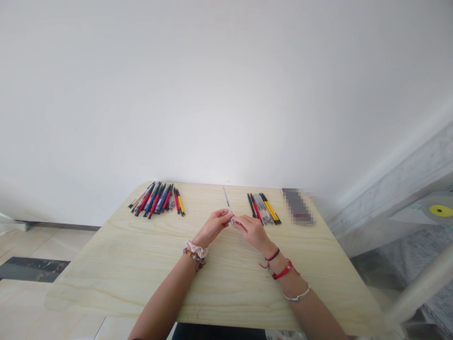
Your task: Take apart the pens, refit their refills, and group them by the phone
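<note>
Over the middle of the table, my left hand (216, 224) pinches a slim pen refill (227, 197), its thin tip pointing up and away from me. The refill is clear with a dark stretch inside. At its lower end, the fingers of my right hand (252, 230) close on a short clear piece (232, 220), which looks like part of a see-through pen barrel. The fingers partly hide how the two pieces meet. My hands are close together, almost touching.
A loose pile of red, blue, clear and yellow pens (152, 200) lies at the back left. Behind my right hand is a neater row of pens (264, 208). A blurred dark flat object (298, 207) lies at the back right. A white wall (226, 94) stands behind the wooden table (148, 269).
</note>
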Action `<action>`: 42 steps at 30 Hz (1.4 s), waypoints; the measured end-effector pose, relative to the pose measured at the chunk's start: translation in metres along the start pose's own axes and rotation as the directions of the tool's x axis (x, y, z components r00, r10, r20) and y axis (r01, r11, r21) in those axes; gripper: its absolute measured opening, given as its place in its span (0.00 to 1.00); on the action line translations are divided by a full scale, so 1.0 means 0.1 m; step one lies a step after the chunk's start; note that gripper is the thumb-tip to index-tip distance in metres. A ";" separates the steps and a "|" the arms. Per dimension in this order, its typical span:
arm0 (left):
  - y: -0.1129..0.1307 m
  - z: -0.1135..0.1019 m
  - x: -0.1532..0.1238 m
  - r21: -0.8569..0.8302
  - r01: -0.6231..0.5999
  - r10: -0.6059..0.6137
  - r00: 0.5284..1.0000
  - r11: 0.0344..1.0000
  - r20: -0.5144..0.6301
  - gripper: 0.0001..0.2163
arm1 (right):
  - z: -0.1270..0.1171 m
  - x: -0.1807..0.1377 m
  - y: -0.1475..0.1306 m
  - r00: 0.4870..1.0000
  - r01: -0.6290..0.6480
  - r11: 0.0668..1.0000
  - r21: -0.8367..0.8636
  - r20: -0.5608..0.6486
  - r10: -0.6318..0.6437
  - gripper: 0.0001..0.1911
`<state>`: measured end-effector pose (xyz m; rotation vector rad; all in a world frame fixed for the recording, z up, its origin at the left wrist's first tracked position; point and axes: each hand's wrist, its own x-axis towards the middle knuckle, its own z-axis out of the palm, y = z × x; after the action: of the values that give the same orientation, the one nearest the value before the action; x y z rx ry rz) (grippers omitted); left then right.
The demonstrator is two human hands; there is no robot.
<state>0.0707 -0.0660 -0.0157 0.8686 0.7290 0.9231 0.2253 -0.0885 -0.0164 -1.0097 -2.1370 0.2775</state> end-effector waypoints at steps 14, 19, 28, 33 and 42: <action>0.03 -0.03 -0.01 0.013 0.004 -0.003 0.999 1.000 -0.043 0.12 | -0.01 0.00 0.00 0.996 0.088 0.995 -0.054 0.014 -0.087 0.10; 0.00 -0.01 0.00 -0.021 0.028 -0.029 0.999 0.999 -0.041 0.12 | 0.05 -0.01 0.01 0.995 0.082 0.993 -0.087 -0.051 -0.086 0.08; 0.03 -0.05 0.01 0.030 -0.004 0.006 0.998 1.000 -0.068 0.11 | -0.03 0.00 -0.03 0.995 0.093 0.995 -0.026 0.042 -0.092 0.11; 0.03 -0.05 0.01 0.041 -0.011 0.015 0.996 0.999 -0.091 0.11 | -0.01 0.00 -0.02 0.996 0.079 0.996 -0.037 0.051 -0.077 0.11; 0.00 -0.07 0.03 0.191 -0.038 0.061 0.991 0.981 -0.116 0.11 | 0.00 0.00 -0.03 0.998 -0.002 1.000 -0.007 0.061 0.002 0.15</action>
<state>0.0661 -0.0608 -0.0191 1.0075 0.9150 0.9681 0.2237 -0.0907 -0.0151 -1.0192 -2.1935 0.3055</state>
